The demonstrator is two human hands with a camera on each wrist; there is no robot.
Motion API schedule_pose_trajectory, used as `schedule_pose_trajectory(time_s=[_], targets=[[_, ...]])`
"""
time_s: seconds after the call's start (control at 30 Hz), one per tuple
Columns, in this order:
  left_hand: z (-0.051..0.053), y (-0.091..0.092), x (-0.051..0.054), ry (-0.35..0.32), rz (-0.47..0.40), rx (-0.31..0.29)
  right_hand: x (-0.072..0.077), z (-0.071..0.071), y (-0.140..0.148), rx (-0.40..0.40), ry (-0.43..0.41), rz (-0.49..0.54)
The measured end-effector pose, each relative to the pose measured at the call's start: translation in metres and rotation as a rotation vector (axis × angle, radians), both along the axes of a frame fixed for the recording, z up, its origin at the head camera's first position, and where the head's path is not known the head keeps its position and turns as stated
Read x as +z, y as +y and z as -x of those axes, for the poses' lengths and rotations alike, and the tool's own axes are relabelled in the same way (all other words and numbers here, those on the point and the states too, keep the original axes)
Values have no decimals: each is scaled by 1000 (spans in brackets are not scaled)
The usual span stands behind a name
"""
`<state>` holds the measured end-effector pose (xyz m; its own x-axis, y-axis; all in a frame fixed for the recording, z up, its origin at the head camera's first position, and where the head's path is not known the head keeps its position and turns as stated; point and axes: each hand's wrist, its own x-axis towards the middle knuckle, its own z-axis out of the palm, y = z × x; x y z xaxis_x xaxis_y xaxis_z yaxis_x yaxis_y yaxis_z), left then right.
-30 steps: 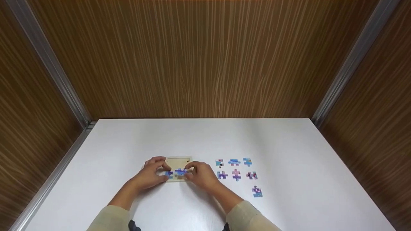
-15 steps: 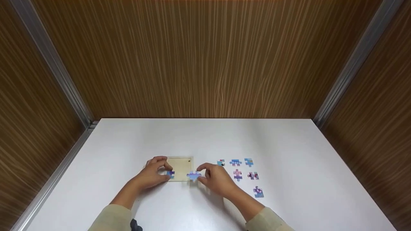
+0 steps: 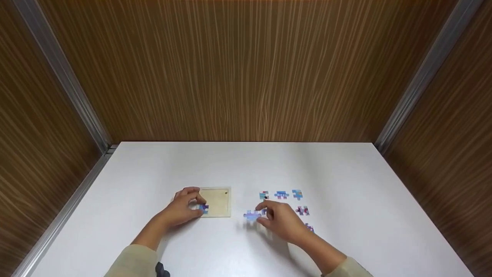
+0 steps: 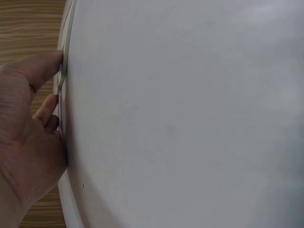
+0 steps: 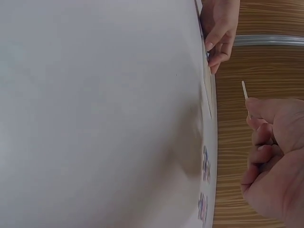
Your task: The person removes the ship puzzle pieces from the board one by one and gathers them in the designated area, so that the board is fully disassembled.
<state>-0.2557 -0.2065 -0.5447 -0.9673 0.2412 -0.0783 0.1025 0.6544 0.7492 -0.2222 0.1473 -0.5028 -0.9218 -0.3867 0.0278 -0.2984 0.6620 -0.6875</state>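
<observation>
A shallow wooden puzzle tray (image 3: 217, 204) lies on the white table, left of the middle. In its lower left corner sits a blue and purple puzzle piece (image 3: 205, 209), partly covered by my left hand (image 3: 182, 207), whose curled index finger and thumb pinch it in place. To the right of the tray, my right hand (image 3: 282, 221) pinches a pale blue and purple puzzle piece (image 3: 251, 215) by its right end. The right wrist view shows this piece (image 5: 245, 90) edge-on, raised above the table, between thumb and fingers.
Several loose puzzle pieces lie right of the tray, among them a blue one (image 3: 297, 194), a striped one (image 3: 281, 194) and a pink and purple one (image 3: 303, 211). My right hand hides some of them. Wood-grain panels (image 3: 246, 77) rise behind and beside the table (image 3: 173, 165).
My right hand has lifted its puzzle piece out of the tray and carried it right, over the table towards the loose pieces. The left hand has stayed at the tray's left side.
</observation>
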Motion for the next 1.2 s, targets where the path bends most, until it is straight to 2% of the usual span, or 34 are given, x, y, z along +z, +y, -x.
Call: schedule_pose_trajectory(time_s=[0.27,0.57,0.7,1.03,1.2], targets=[[-2,0,2,-1,-4,-16,-5,-8,30,24,24,-36],[-1,0,2,4,-11,-10,-10,-6,65,-64,-20,-104],[-1,-1,0,10,-3,-10,-11,-5,78,-76,-28,-134],[0,1,-1,-13,-12,25,-11,-5,89,-47,-100,-177],[-1,-1,-1,-11,-20,6,-11,-5,89,-47,-124,-216]])
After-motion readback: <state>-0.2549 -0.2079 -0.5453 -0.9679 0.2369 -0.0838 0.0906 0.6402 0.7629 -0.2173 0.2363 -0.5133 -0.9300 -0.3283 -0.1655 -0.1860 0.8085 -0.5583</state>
